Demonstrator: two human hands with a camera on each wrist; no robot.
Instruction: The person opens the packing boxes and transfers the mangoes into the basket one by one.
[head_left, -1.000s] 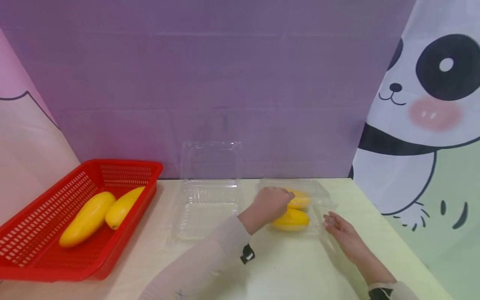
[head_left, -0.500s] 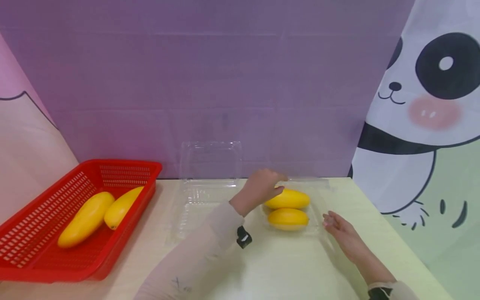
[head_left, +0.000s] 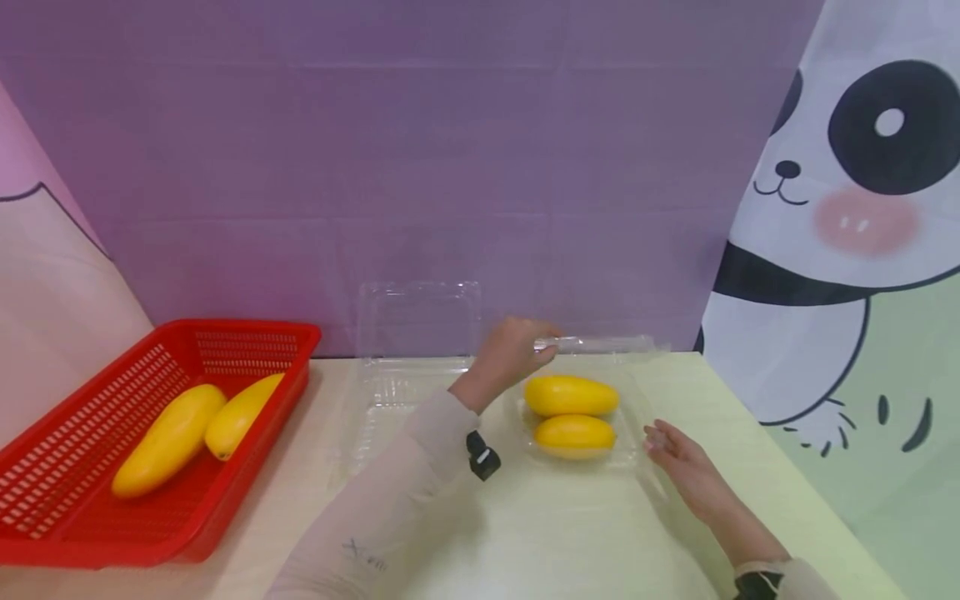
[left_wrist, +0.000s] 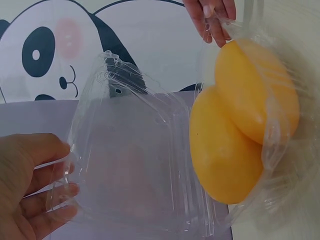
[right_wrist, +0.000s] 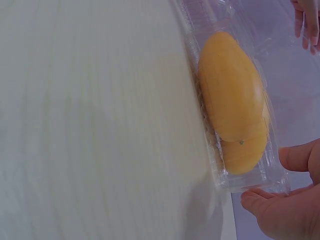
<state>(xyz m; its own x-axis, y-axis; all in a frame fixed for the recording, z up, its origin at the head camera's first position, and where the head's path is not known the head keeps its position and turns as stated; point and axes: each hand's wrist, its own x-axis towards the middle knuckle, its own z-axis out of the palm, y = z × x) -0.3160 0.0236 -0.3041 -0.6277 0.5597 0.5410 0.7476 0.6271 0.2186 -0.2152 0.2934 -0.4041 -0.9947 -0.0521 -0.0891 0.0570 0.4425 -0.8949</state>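
Note:
A clear plastic clamshell box (right_wrist: 250,181) stands on the table, its two yellow mango-like fruits (head_left: 573,436) lying side by side in the base. My left hand (head_left: 513,348) pinches the free edge of its raised lid (left_wrist: 135,160), thumb on one side and fingers on the other in the left wrist view. At the base's right end, my right hand (head_left: 693,479) grips the rim; the right wrist view has the thumb above the corner and the fingers below it.
Left of it, a second clear clamshell box (head_left: 420,321) stands with its lid up. A red plastic basket (head_left: 300,400) at the far left holds yellow fruits (head_left: 171,440). A purple backdrop (head_left: 450,167) rises behind the table, and a panda-printed sheet (head_left: 795,350) hangs at right.
My left hand has moved up and back from over the fruits, and the lid now stands higher behind them, leaving the fruits in full view. The right hand stays at the base's rim.

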